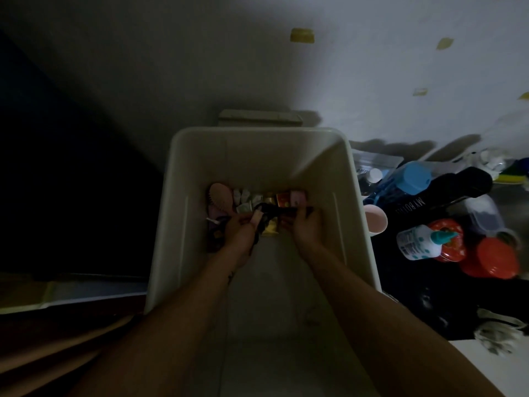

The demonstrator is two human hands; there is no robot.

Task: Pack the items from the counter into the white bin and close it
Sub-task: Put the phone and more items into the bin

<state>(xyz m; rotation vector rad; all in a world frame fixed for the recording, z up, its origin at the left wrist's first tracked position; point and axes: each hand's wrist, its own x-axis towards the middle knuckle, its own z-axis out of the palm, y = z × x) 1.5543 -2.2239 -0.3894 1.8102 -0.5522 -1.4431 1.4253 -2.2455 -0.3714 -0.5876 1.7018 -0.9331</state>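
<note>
Both arms enter from 6 o'clock: the left arm [183,319] and the right arm [369,308] reach down into the white bin [171,224], which stands open at the centre of the view.

Deep in the bin, the left hand [240,230] and the right hand [305,227] are side by side, close but apart. Each has its fingers curled round one end of a black item [272,212] stretched between them. The item is too dark to identify.

Bin contents, on the floor of the bin just beyond the hands:
- At 10 o'clock from the hands: a pink hairbrush [220,197].
- At 12 o'clock: small white packets [242,196], then a red box [283,199] and a pink box [298,198] in a row towards 1 o'clock.
- Directly between the wrists: a yellow box [270,229], partly covered.

At 3 o'clock from the bin, on the dark counter [429,305]:
- A pink round object [375,220] touches the bin's outer wall.
- A white bottle [415,243] with a teal cap lies across red containers [496,260].
- Farther back, a blue bottle [400,181] and a black bottle [446,193] lie tilted, side by side.

At 12 o'clock, behind the far rim of the bin, a flat pale panel [259,118] rests against the wall [372,67].
</note>
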